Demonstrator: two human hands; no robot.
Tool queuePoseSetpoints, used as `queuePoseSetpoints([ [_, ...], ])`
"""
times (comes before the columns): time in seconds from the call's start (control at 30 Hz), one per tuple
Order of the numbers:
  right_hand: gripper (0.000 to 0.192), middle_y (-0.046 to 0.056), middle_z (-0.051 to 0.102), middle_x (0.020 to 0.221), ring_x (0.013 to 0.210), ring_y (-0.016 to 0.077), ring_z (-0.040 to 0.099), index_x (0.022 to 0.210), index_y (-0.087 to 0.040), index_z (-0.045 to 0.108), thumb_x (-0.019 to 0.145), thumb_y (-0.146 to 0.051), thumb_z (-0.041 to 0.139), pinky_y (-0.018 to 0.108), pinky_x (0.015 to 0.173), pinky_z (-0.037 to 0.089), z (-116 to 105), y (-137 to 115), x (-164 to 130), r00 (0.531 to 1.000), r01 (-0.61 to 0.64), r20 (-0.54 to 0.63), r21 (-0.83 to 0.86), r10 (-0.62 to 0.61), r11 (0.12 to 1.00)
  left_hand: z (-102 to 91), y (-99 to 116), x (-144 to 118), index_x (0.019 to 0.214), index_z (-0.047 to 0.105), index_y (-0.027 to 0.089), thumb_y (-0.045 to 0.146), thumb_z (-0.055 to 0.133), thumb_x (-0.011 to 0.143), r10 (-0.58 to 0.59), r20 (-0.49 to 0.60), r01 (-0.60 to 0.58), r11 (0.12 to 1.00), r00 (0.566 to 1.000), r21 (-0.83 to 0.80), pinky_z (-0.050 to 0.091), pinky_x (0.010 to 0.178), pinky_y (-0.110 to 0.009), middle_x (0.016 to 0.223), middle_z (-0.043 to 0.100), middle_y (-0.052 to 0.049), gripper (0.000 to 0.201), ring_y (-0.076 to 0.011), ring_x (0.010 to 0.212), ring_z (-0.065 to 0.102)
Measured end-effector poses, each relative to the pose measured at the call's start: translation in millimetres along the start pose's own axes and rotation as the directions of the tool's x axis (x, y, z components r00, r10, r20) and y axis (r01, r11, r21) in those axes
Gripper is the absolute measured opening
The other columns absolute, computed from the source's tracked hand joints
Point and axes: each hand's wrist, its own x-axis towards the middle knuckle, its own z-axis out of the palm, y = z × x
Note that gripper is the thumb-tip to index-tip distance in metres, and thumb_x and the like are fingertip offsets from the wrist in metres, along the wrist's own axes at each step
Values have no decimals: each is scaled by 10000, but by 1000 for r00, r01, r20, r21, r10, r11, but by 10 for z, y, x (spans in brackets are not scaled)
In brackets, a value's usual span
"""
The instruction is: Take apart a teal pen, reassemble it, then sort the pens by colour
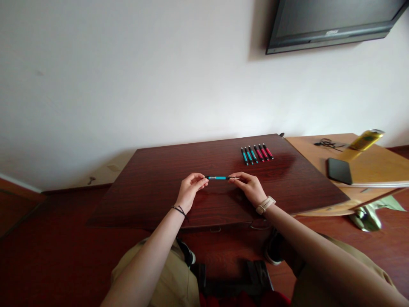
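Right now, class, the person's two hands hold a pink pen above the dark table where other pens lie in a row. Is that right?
Only the colour is wrong: in the head view, the pen held between left hand and right hand is turquoise, not pink.

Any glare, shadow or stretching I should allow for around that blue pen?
Head view: pale sheen on the dark table, right of the row of pens; head view: soft shadow on the wall left of the television; head view: the yellow can looks stretched and tilted, likely wide-angle distortion; head view: the blue pen shows its colour, but its label is unreadable.
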Motion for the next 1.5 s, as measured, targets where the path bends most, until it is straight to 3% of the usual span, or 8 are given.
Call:
queuePoseSetpoints([
  [0.1,331,68,801,993,864,239,711,995,-227,808,823,-510,810,346,781,543,3,16,29,999,2,-43,-22,-3,1000,21,12,-33,1099,765,181,430,848,794,44,-49,-42,998,998,54,559,826,-315,1091,791,-118,402,-220,967,753],
  [0.3,353,74,804,1019,913,254,727,989,-225,803,806,-526,817,365,838,564,38,29,137,999,29,-39,-2,-29,1000,-46,62,-94,1184,775,189,473,803,841,56,-2,-55,992,998,110,574,869,-358,1204,773,-153,446,-278,1069,755],
  [0.57,328,74,802,1029,939,262,739,1006,-236,792,807,-495,827,377,853,573,99,-67,140,1000,17,1,33,-17,999,-105,150,-63,1016,736,176,490,811,824,86,-91,-77,993,992,95,571,848,-349,1011,793,-115,376,-220,912,760],
  [0.9,332,64,776,1003,933,248,723,999,-235,739,793,-470,849,346,797,556,28,-103,113,1000,4,27,67,-6,998,-87,160,-23,973,735,170,473,823,800,73,-42,-68,992,996,106,565,841,-351,969,783,-106,360,-224,914,743],
  [1.37,302,62,772,1054,970,243,718,993,-237,758,815,-463,849,370,897,562,-15,36,135,995,93,28,47,-94,995,-45,53,70,898,725,137,416,896,698,-86,-75,78,992,993,-102,514,724,-262,836,736,-61,384,-128,748,663],
  [1.5,291,60,771,1053,958,237,720,991,-237,759,819,-455,847,360,887,561,-19,39,127,995,92,22,40,-93,995,-57,56,68,906,727,138,417,880,726,-91,-61,86,993,994,-86,521,742,-273,847,742,-65,366,-132,755,670],
])
